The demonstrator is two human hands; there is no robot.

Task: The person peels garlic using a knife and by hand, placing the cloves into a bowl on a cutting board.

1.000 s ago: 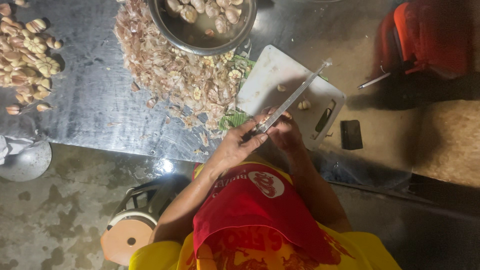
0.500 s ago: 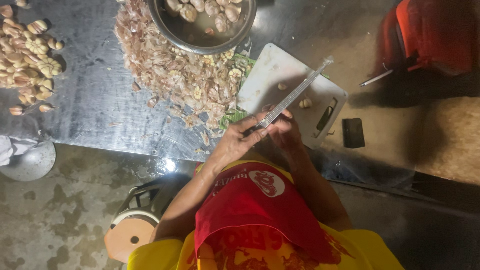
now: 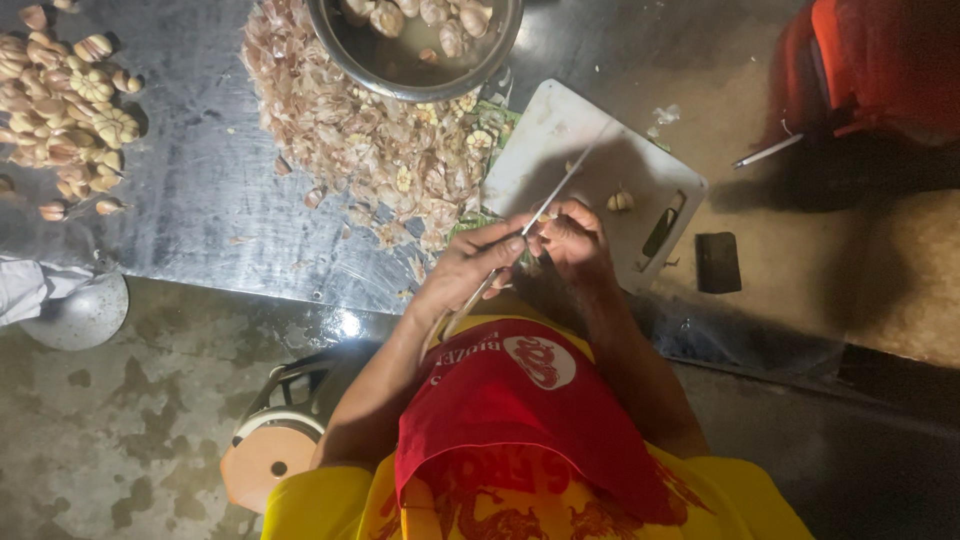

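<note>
My left hand (image 3: 468, 268) is closed around a long thin knife (image 3: 560, 190). Its blade slants up and to the right over a white cutting board (image 3: 560, 140). My right hand (image 3: 575, 240) is curled against the blade at the board's near edge and pinches something small, likely a garlic clove; my fingers hide it. One loose garlic clove (image 3: 620, 200) lies on the board just right of my right hand. A heap of papery garlic skins (image 3: 370, 150) lies left of the board.
A metal bowl (image 3: 500, 50) of peeled cloves in water stands beyond the skins. Unpeeled garlic (image 3: 60, 100) is piled at far left on the steel table (image 3: 200, 200). A small dark block (image 3: 717, 262) lies right of the board. A stool (image 3: 275, 445) stands below.
The knife tip has swung a little to the left over the board. Both hands stay pressed together at the board's near edge.
</note>
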